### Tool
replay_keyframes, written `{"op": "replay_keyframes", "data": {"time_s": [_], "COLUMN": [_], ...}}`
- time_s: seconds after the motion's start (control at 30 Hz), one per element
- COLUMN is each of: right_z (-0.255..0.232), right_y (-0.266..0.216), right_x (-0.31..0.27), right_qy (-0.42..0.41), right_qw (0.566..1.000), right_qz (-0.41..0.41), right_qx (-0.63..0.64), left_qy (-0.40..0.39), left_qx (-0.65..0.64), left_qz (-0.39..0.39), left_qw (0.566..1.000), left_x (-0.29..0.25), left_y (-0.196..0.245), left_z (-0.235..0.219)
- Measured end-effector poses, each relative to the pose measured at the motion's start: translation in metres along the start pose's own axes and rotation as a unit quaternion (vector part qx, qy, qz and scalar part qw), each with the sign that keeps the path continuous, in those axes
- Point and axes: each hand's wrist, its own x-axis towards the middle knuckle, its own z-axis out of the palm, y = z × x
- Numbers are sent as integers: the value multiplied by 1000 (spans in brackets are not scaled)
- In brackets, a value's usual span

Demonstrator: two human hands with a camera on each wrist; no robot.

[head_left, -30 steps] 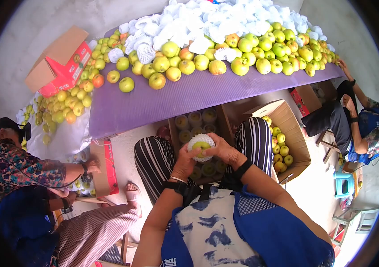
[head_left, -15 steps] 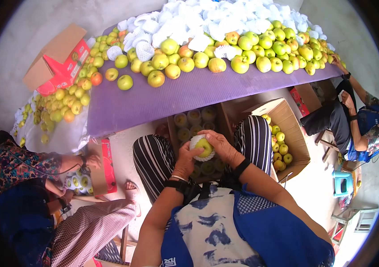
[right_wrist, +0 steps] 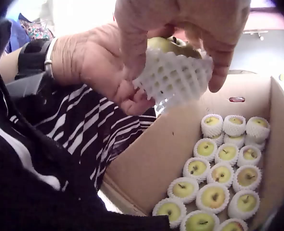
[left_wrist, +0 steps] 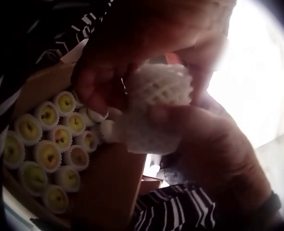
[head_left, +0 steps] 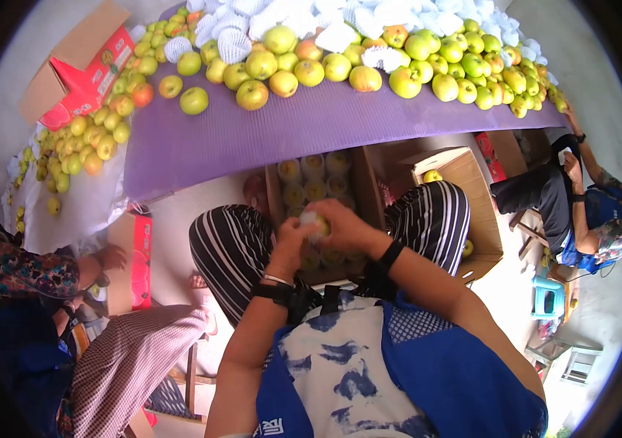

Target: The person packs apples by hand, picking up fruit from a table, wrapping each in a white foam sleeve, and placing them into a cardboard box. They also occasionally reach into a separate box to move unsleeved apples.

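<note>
A green apple (right_wrist: 168,45) in a white foam net (right_wrist: 173,77) is held between both hands over the lap. My right hand (head_left: 347,230) grips it from above, thumb on one side and fingers on the other. From the other side my left hand (head_left: 292,244) holds the net low down, its fingers curled against the foam. The apple's top with its stem shows above the net's frilled edge in the right wrist view. Just beyond the hands, between the knees, a cardboard box (right_wrist: 147,166) holds rows of netted apples (right_wrist: 213,196), stems up.
A purple-covered table (head_left: 252,139) ahead bears many loose apples (head_left: 260,64) and a heap of foam nets (head_left: 234,45). Another carton (head_left: 482,212) with apples stands right of the knee. People sit working at left (head_left: 26,270) and right (head_left: 588,212); a blue stool (head_left: 547,298) stands behind.
The netted apple has turned in the hands, so its green top no longer faces the head camera. The right hand now covers more of it. The head view has shifted slightly.
</note>
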Motion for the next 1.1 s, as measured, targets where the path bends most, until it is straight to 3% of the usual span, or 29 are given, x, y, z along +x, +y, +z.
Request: {"op": "replay_keyframes", "data": {"time_s": [0.07, 0.1, 0.13, 0.17, 0.2, 0.23, 0.27, 0.33, 0.37, 0.43, 0.5, 0.57, 0.8, 0.87, 0.9, 0.97, 1.1], "right_z": [-17, -21, -33, -38, -41, -45, -49, -44, -39, -24, -5, 14, 61, 78, 91, 115, 137], "right_y": [11, 24, 32, 44, 59, 61, 60, 69, 76, 93, 119, 145, 151, 161, 167, 180, 184], "right_x": [14, 19, 25, 29, 35, 41, 44, 51, 54, 60, 64, 68, 101, 114, 122, 137, 151], "right_qy": [76, 150, 146, 139, 148, 159, 138, 128, 123, 106, 88, 38, -37, -15, -18, 84, 79], "right_qw": [994, 985, 979, 980, 972, 961, 953, 948, 941, 949, 955, 962, 945, 976, 976, 959, 973], "right_qz": [54, 41, 104, 106, 159, 209, 251, 279, 306, 293, 282, 271, 297, 193, 192, 15, 32], "right_qx": [55, 72, 96, 95, 93, 90, 96, 86, 78, 42, 4, 11, -134, -104, -101, -272, -213], "left_qy": [103, 96, 89, 46, 1, 5, -54, -149, -147, -246, -236, -222, -174, -149, -137, -123, -96], "left_qx": [5, -5, -16, -44, -71, -75, -98, -135, -137, -305, -375, -412, -376, -373, -384, -395, -373], "left_qz": [91, 143, 195, 234, 275, 275, 313, 362, 363, 331, 311, 340, 333, 330, 327, 325, 321], "left_qw": [990, 985, 977, 970, 959, 959, 943, 910, 910, 858, 841, 816, 847, 855, 853, 851, 865], "left_x": [-16, -21, -26, -34, -40, -45, -48, -42, -36, -23, -17, -15, -10, -9, -9, -8, -8], "left_y": [28, 40, 51, 64, 78, 90, 100, 105, 101, 92, 86, 86, 95, 97, 98, 98, 99], "left_z": [-2, -8, -16, -24, -33, -39, -45, -63, -71, -84, -92, -94, -86, -86, -86, -86, -87]}}
